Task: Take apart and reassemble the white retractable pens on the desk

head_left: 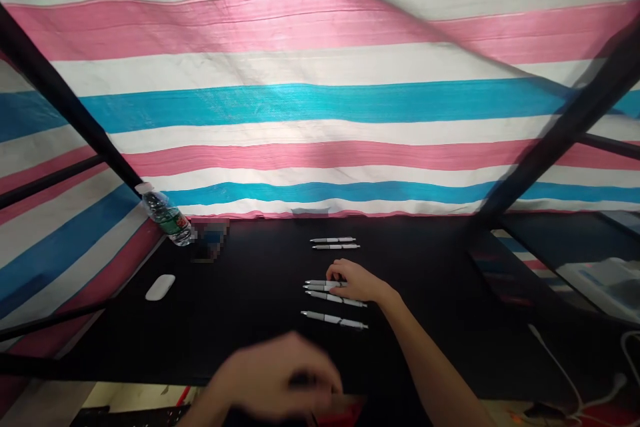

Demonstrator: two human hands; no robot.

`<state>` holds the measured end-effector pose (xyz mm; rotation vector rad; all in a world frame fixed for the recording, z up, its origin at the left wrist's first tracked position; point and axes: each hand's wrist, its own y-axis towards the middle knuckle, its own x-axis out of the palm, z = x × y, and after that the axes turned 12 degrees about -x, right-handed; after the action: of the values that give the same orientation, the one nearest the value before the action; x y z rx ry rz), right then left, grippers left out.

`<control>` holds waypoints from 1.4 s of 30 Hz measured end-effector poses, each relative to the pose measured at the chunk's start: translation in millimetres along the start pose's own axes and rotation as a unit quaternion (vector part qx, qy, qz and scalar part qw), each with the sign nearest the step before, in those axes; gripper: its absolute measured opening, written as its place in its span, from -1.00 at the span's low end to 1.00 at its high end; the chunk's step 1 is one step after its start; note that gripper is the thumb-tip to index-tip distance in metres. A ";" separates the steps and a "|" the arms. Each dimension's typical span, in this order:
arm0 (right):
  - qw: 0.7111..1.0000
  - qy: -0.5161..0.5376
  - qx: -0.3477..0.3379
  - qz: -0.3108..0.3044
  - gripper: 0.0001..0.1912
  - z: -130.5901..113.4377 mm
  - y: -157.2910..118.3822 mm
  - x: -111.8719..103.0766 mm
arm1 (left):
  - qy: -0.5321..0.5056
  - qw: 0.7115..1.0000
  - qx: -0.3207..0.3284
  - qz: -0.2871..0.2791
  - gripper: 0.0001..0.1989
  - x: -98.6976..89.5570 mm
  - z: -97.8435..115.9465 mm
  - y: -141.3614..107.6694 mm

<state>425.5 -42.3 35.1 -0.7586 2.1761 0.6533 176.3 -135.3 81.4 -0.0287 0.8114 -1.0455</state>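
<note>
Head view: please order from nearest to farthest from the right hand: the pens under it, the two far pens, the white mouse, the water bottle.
1. Pens: under the right hand, touching it.
2. Two far pens: ahead of the hand.
3. White mouse and water bottle: both far left, too close to call.

Striped tarpaulin (pixel 320 113) behind black desk (pixel 260 267)

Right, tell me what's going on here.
A person's right hand rests on a group of white pens lying side by side on a black tabletop. Two more pens lie further off, and another pen lies nearer. The left hand is blurred, near the table's near edge. A water bottle and a white mouse are off to the left.
</note>
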 end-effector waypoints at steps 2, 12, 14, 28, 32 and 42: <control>1.000 -0.011 -0.005 0.002 -0.87 -1.3 1.2 1.4 | -0.045 0.988 0.002 0.149 -0.72 -40.5 4.1 37.8; 0.996 0.072 0.032 0.035 -0.90 -1.9 2.2 -3.0 | 0.021 0.904 -0.044 0.424 -0.74 -60.2 -43.7 135.4; 0.995 0.077 0.040 0.040 -0.90 -0.8 2.3 -2.3 | 0.052 0.913 -0.054 0.402 -0.75 -57.6 -43.9 132.2; 0.996 0.062 0.040 0.039 -0.87 -0.6 2.5 -1.3 | 0.077 0.970 -0.046 0.228 -0.77 -66.4 -39.9 113.7; 0.997 0.058 0.044 0.035 -0.88 -0.9 3.0 -0.7 | 0.083 0.972 -0.046 0.215 -0.82 -67.1 -41.7 114.9; 0.993 -0.064 0.016 0.102 -0.97 14.8 2.3 6.2 | 0.064 0.961 -0.064 0.262 -0.85 -63.6 -41.8 118.8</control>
<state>427.4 -33.1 21.8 -0.4680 2.1558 0.7472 225.1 -8.8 42.5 0.1393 0.9387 -0.4950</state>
